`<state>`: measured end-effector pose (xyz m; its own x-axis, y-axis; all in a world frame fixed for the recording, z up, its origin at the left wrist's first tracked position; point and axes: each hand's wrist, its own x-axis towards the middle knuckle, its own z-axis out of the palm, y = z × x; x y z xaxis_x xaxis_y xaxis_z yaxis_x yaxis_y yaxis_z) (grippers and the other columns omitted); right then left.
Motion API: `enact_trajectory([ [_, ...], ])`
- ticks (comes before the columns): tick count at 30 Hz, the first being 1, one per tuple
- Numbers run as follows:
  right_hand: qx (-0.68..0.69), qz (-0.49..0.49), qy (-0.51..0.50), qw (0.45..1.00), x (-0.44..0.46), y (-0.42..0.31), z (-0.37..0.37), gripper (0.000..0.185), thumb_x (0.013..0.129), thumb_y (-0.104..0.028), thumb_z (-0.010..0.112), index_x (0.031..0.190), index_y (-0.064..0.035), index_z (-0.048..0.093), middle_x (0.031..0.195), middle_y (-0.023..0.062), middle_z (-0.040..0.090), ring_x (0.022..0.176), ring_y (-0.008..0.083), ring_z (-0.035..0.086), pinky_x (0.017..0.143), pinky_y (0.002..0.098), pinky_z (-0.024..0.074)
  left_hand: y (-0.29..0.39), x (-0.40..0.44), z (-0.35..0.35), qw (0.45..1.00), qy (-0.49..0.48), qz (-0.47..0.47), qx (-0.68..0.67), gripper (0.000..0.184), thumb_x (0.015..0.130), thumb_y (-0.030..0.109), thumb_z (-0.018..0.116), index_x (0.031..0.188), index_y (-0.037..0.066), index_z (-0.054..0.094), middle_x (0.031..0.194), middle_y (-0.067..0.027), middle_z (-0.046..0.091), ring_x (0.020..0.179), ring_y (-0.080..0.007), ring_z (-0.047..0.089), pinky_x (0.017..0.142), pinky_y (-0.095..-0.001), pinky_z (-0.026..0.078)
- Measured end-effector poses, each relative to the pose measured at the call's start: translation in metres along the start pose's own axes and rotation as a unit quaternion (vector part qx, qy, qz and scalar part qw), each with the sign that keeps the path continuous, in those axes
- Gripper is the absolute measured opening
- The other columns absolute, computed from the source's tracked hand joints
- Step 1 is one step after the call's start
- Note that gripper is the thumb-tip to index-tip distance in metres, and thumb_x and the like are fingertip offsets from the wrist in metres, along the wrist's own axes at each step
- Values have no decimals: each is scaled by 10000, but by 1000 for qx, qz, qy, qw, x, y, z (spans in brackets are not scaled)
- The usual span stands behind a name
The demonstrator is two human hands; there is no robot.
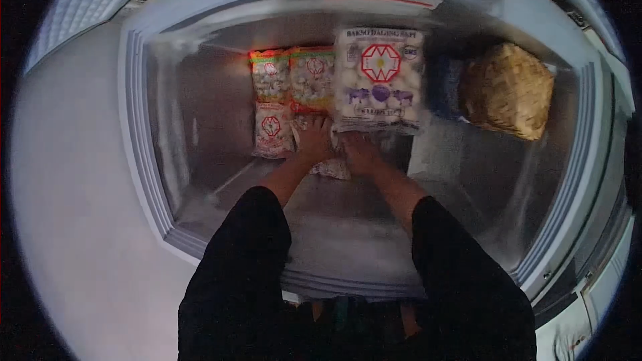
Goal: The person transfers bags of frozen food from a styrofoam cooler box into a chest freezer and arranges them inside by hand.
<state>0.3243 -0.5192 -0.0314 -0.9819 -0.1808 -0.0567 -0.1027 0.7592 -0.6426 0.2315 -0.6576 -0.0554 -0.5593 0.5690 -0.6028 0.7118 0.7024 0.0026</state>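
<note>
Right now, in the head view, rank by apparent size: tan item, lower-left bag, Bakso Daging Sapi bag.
1. Bakso Daging Sapi bag, largest
2. Tan item
3. Lower-left bag, smallest

pale packet (pixel 332 170); partly covered; beneath left hand (pixel 314 138); inside freezer (pixel 148 174)

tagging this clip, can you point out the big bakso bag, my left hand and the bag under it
Big bakso bag (pixel 380 79): head view, middle of its printed front
Left hand (pixel 314 140): head view, back of the hand
Bag under it (pixel 332 169): head view, its lower end
</note>
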Motion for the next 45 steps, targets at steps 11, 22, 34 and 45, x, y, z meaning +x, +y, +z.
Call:
enact_trajectory([
  [11,-32,250,-104,962,-4,56,101,530,709,-284,549,1164,-36,438,1152,183,469,1050,330,463,901,452,346,-19,7,-27,997,-69,18,-16,930,619,616,598,1322,157,200,1327,-155,239,1234,-347,212,878,-711,61],
  [22,7,308,-201,930,-10,59,113,497,644,-368,622,1035,-68,554,1121,157,498,1043,334,460,891,477,321,-3,6,-11,991,-56,17,122,823,724,611,471,1338,137,199,1365,-135,201,1270,-315,157,933,-673,14],
  [34,24,515,96,851,-64,125,151,869,681,-539,583,1281,-4,254,1264,213,338,1186,312,310,1003,460,167,-41,-16,31,941,292,-14,-173,920,627,509,658,1283,12,246,1303,-256,178,1228,-395,180,1010,-549,39],
  [45,316,425,-193,826,-69,127,156,881,671,-541,600,1295,-23,257,1302,194,305,1205,307,298,1015,435,178,-85,-21,131,878,20,-127,-461,967,742,268,656,1342,81,-78,1177,-222,417,1075,-320,433,899,-435,358],
])
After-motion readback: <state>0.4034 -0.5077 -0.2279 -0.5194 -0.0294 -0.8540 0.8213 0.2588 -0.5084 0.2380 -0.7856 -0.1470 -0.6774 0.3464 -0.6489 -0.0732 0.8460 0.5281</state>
